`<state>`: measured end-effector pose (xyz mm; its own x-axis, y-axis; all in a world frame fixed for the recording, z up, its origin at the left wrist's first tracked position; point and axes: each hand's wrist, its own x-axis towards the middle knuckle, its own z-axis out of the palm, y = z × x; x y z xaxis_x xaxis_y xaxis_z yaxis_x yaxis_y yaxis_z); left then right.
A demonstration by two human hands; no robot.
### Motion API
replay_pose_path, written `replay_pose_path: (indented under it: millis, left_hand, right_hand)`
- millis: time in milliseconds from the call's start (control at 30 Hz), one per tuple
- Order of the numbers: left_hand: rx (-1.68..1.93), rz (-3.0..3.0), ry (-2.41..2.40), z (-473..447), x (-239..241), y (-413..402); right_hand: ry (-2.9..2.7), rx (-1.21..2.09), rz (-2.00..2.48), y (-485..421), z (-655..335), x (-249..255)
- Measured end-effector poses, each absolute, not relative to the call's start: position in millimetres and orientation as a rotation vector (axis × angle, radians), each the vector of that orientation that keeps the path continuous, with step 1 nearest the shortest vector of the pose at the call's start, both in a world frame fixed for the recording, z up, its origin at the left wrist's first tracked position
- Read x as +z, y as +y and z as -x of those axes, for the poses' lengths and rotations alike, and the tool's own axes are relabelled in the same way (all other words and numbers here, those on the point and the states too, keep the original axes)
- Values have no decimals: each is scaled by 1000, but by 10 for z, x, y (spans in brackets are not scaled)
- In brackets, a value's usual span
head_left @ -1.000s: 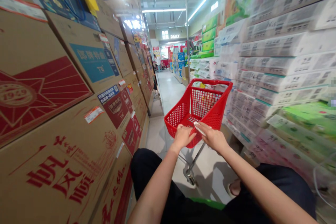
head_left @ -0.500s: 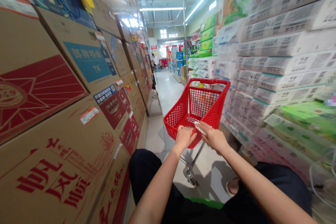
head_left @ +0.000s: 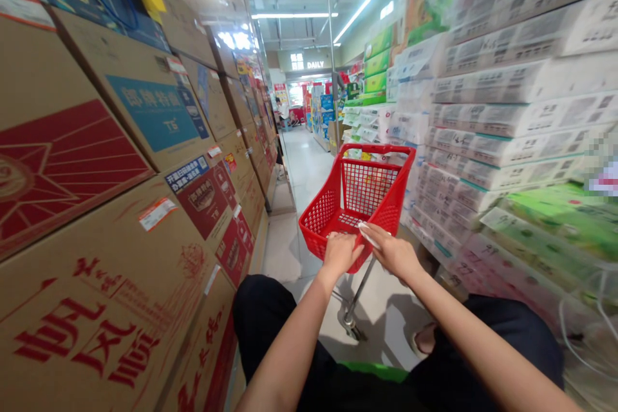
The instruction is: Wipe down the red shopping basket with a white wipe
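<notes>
A red plastic shopping cart (head_left: 321, 214) stands in front of my knees, its latticed basket towards me and its handle on the far side. My left hand (head_left: 340, 252) is closed over the basket's near rim, fingers hooked inside. Just right of it, my right hand (head_left: 393, 254) presses a folded white cloth or tissue (head_left: 369, 235) against the rim near the right corner. The fingers of that hand lie together over the white piece, and its underside is hidden. Below the basket a metal leg runs down to a caster wheel (head_left: 351, 328).
Stacked cardboard cartons (head_left: 116, 283) wall the left side. To the right rise piles of white tissue packs (head_left: 487, 119), with green packs (head_left: 560, 212) lower down. A tiled aisle (head_left: 309, 148) leads away past shelves and a seated person (head_left: 282, 112). A green seat edge (head_left: 374, 371) shows beneath me.
The view has turned slightly right, so the surroundings sit a little further left. Both hands keep nearly the same places on the basket rim, and the white piece has barely moved.
</notes>
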<state>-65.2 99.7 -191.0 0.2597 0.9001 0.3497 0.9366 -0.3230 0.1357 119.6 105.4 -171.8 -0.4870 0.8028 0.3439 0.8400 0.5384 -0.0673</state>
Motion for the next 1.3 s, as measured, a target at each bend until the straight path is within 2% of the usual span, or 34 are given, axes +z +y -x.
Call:
replay_pose_path:
  millis: [100, 300, 600, 900, 1133, 1300]
  left_hand:
    - [-562, 2415, -1737, 639, -1911, 994]
    - [-598, 2440, -1706, 602, -1936, 1011]
    - [-736, 2480, -1577, 869, -1872, 877]
    - [-756, 2349, -1648, 785, -2069, 955]
    - [-751, 2423, -1543, 695, -2089, 988]
    - [-739, 2408, -1592, 643, -2096, 1000]
  right_hand:
    - [-2406, -183, 1421, 1143, -1251, -1710]
    - [-2480, -184, 1273, 1012, -1216, -1772]
    - [-2400, -208, 1392, 1235, -1351, -1712]
    - [-2514, -189, 1247, 937, -1254, -1800]
    - [-2387, -218, 1399, 1104, -1448, -1762]
    - [-2450, -184, 1304, 859, -1371, -1878]
